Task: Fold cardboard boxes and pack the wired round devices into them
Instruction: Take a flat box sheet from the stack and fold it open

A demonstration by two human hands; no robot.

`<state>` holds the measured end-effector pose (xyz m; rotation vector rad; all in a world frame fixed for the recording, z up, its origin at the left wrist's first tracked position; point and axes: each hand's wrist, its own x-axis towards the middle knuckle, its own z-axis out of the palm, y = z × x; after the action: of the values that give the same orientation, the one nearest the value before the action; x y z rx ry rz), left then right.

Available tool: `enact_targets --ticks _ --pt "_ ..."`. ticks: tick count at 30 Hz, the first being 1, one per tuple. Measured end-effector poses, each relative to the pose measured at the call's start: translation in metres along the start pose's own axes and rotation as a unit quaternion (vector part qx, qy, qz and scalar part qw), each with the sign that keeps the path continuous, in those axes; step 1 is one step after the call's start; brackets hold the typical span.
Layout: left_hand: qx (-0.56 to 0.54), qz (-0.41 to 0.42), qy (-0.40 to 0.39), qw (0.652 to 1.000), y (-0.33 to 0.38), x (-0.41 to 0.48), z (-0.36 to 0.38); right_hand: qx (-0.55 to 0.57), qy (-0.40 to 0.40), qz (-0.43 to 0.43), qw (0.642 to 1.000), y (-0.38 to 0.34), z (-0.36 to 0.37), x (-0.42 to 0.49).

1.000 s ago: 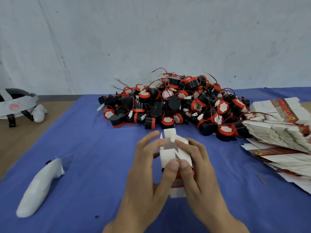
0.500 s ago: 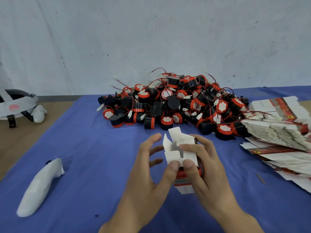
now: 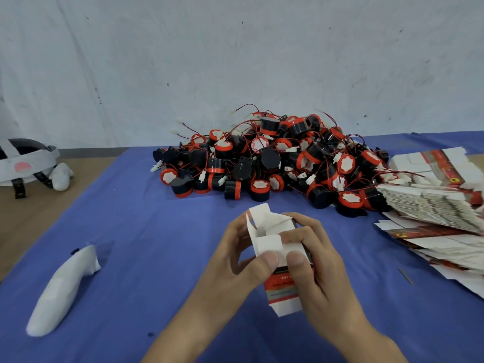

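A small white and red cardboard box [image 3: 272, 239] stands opened up between both hands above the blue cloth, its top flaps sticking up. My left hand [image 3: 230, 260] holds its left side, thumb pressed on the near flap. My right hand [image 3: 314, 263] grips the right side, thumb beside the left thumb. Behind the box lies a large heap of black and red wired round devices [image 3: 277, 158] with white connectors. A stack of flat unfolded boxes [image 3: 434, 203] lies at the right.
The blue cloth [image 3: 157, 231] covers the table. A white sock-like bundle [image 3: 60, 289] lies at the near left. A grey headset [image 3: 23, 163] sits on the bare wood at the far left. A white wall stands behind the heap.
The box has been opened up further and shifted slightly right. My left fingers have closed in around the box's left side, and its top flaps stand more apart.
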<state>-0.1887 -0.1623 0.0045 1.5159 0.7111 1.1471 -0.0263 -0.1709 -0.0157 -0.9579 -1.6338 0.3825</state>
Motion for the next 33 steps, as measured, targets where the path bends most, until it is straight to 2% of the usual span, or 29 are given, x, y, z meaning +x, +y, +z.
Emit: enact_targets --ticks 6,12,22,27,33 --pt "0.039 -0.038 0.006 0.999 -0.007 0.001 -0.006 -0.057 -0.022 -0.012 0.998 -0.001 -0.001 -0.004" --pt "0.051 -0.024 0.027 0.998 -0.016 -0.002 -0.001 -0.117 -0.058 -0.025 0.991 0.000 0.000 -0.012" --pt "0.097 -0.039 -0.019 0.994 -0.023 -0.003 0.001 -0.218 -0.107 -0.041 0.969 0.004 -0.002 -0.013" --pt "0.107 -0.061 -0.017 0.992 -0.025 -0.004 -0.001 -0.225 -0.117 -0.035 0.967 0.006 -0.002 -0.014" --pt "0.122 -0.067 -0.062 0.988 -0.025 -0.004 -0.007 -0.237 -0.130 -0.035 0.962 0.006 -0.004 -0.015"
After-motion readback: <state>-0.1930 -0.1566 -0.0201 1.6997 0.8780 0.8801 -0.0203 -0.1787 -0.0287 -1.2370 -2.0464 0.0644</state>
